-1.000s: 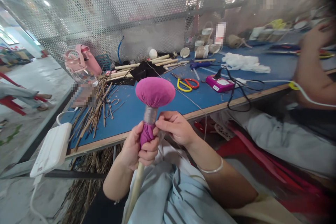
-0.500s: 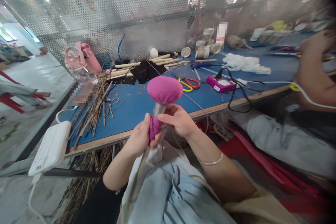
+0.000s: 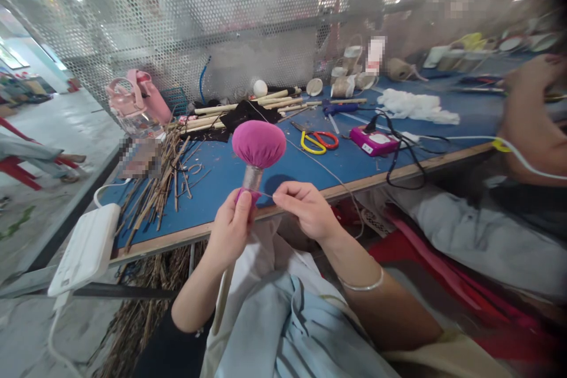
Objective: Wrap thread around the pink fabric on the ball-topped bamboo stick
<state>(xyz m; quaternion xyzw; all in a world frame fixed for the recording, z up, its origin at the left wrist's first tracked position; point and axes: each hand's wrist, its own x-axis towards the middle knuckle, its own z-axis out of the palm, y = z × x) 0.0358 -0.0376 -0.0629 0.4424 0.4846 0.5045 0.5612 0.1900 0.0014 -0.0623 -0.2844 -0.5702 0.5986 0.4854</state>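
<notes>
A wooden stick topped with a round pink velvet pad [image 3: 259, 143] stands upright in front of me, its neck bound with grey thread [image 3: 253, 178]. My left hand [image 3: 231, 229] is closed around the pink cloth just below the binding. My right hand [image 3: 305, 208] pinches a thin thread that runs from the neck and trails away over the blue table [image 3: 283, 168]. The stick's lower end is hidden behind my left hand and lap.
On the table lie a heap of twigs [image 3: 160, 186], wooden sticks [image 3: 248, 105], black cloth [image 3: 248, 116], yellow-and-red scissors [image 3: 315, 141], a pink device with black cables [image 3: 374, 142] and white stuffing [image 3: 416, 106]. A white power bank [image 3: 86, 248] overhangs the left edge. Another person's arm [image 3: 527, 124] is at the right.
The pink pad has shifted slightly left and turned in my left hand. My right hand has come off the neck and drawn the thread out to the right.
</notes>
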